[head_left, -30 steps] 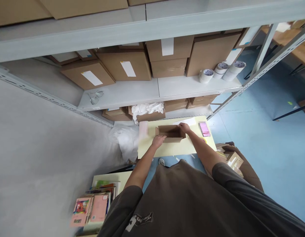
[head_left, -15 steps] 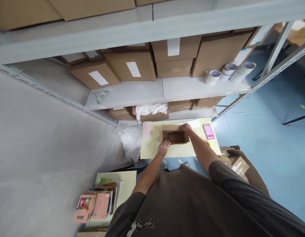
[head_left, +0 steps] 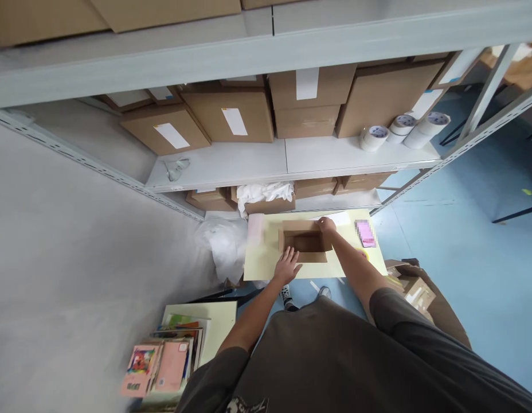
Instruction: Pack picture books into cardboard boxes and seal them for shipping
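- The left hand's (head_left: 287, 265) fingers (head_left: 293, 254) are spreading wide and flat, gripping nothing; their tips are touching the near left corner of the open cardboard box (head_left: 306, 257).
- The right hand (head_left: 327, 225) is sitting at the box's far right corner with its fingers bending down over the rim. It is too small from here to tell whether they are actually pinching the wall.
- The box is lying mouth-up in the middle of the pale yellow table (head_left: 261, 265), between the two hands, and its brown inside is showing.
- On the table just right of the box, a small pink item (head_left: 366, 234) is lying, blurred. A white sheet (head_left: 343, 218) is lying along the far edge, just beyond the right hand.
- A white plastic bag (head_left: 223, 246) is slumping on the floor against the table's left side.
- Behind the table, grey metal shelving (head_left: 249, 163) is carrying labelled cartons (head_left: 231, 115), and rolls of packing tape (head_left: 403, 129) are sitting at its right end.
- Down by the person's left elbow, a stack of colourful books (head_left: 163, 364) is resting on a second pale table (head_left: 220, 321).
- To the right, a bin of cardboard scraps (head_left: 416, 289) is standing on the blue floor (head_left: 472, 241).
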Tool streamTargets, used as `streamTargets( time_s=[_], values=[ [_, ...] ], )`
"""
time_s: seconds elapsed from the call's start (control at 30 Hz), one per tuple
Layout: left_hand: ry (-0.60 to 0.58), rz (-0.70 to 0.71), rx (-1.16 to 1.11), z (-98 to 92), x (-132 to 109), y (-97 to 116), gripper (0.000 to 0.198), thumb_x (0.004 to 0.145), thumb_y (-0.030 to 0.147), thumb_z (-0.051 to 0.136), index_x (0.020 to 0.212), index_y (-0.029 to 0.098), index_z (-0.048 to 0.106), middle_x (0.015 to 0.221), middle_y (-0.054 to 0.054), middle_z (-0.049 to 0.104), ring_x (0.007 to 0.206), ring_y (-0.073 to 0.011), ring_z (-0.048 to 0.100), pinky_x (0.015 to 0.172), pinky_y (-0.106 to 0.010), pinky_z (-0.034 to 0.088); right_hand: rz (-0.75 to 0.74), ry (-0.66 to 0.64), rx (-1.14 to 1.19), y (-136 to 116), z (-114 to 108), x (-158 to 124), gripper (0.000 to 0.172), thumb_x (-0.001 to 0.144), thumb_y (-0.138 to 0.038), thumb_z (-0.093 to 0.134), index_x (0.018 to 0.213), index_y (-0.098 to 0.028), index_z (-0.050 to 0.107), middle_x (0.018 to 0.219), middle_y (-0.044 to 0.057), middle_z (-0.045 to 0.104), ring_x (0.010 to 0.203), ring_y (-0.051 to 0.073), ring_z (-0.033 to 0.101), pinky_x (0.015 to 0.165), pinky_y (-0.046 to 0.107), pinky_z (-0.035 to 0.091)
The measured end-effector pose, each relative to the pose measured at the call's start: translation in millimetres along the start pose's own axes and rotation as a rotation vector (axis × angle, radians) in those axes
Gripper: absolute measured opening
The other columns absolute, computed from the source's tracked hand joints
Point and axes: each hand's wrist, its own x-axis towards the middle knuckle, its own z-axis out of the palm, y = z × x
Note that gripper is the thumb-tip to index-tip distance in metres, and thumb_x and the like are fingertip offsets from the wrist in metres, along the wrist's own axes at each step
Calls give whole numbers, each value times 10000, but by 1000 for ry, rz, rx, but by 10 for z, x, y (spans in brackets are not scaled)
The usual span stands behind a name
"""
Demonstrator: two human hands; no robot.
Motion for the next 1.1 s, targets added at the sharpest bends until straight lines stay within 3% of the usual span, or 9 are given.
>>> streamTargets(
  time_s=[0.13, 0.2, 0.3, 0.37, 0.5, 0.6, 0.83, 0.97, 1.1],
  values=[
    [-8, -29, -6, -424, 365, -33, 552, 1112, 442, 372, 1511, 168, 637, 1667, -151, 492, 1656, -296, 251, 1322, -499, 305, -331, 209, -206, -11, -4, -256, 475, 1055, -216, 448, 1503, -193, 603, 1501, 196, 618, 1406, 338, 491, 1104, 442, 427],
    [-70, -59, -6, -627, 529, -132, 585, 1057, 523, 522, 1535, 200, 617, 1714, -130, 426, 1670, -322, 192, 1330, -517, 275, -510, 240, -290, 24, 30, -396, 481, 1043, -159, 415, 1470, -196, 633, 1565, 178, 573, 1508, 336, 388, 1170, 473, 375],
    [-207, -107, -27, -821, 668, -307, 915, 837, 664, 793, 1589, 199, 558, 1790, -143, 244, 1677, -404, 74, 1339, -564, 210, -621, 172, -312, 121, 98, -595, 452, 1075, -265, 421, 1463, -212, 647, 1634, 146, 516, 1577, 330, 321, 1206, 485, 355],
    [-212, -130, -80, -872, 711, -398, 875, 855, 712, 749, 1561, 220, 596, 1795, -125, 232, 1679, -400, 65, 1343, -566, 184, -608, 111, -311, 189, 126, -698, 536, 1077, -459, 471, 1540, -216, 586, 1737, 137, 376, 1624, 347, 245, 1239, 503, 325],
    [-143, -223, -167, -897, 794, -506, 574, 1044, 665, 472, 1341, 277, 774, 1758, -43, 360, 1684, -352, 87, 1347, -544, 163, -507, -40, -307, 258, 85, -788, 947, 949, -785, 551, 1703, -247, 357, 1829, 112, 78, 1677, 370, 60, 1306, 556, 182],
    [-194, -254, -193, -903, 836, -576, 591, 994, 679, 570, 1412, 290, 721, 1794, -24, 268, 1676, -357, 136, 1330, -506, 224, -458, -146, -288, 254, 10, -767, 1158, 839, -893, 596, 1752, -308, 190, 1832, 79, -41, 1680, 388, -50, 1310, 605, 104],
    [-204, -382, -135, -796, 668, -693, 1346, 613, 692, 939, 1715, 278, 287, 1825, -151, 26, 1661, -479, 31, 1303, -583, 235, -439, -384, -337, 253, 92, -637, 1609, 555, -902, 823, 1749, -292, -66, 1800, 144, -198, 1649, 470, -157, 1280, 699, 40],
    [-206, -445, -81, -686, 697, -658, 1515, 574, 678, 965, 1743, 235, 109, 1816, -191, -37, 1666, -460, 20, 1303, -565, 257, -411, -403, -401, 264, 273, -557, 1727, 479, -807, 915, 1734, -271, -143, 1793, 168, -213, 1646, 483, -148, 1268, 728, 34],
    [-312, -557, -61, -594, 820, -631, 1533, 530, 623, 1009, 1728, 184, 158, 1801, -244, 45, 1661, -470, 46, 1308, -587, 248, -418, -379, -386, 259, 379, -488, 1729, 448, -676, 976, 1741, -297, -107, 1815, 164, -119, 1651, 489, -79, 1279, 710, 76]
  ],
)
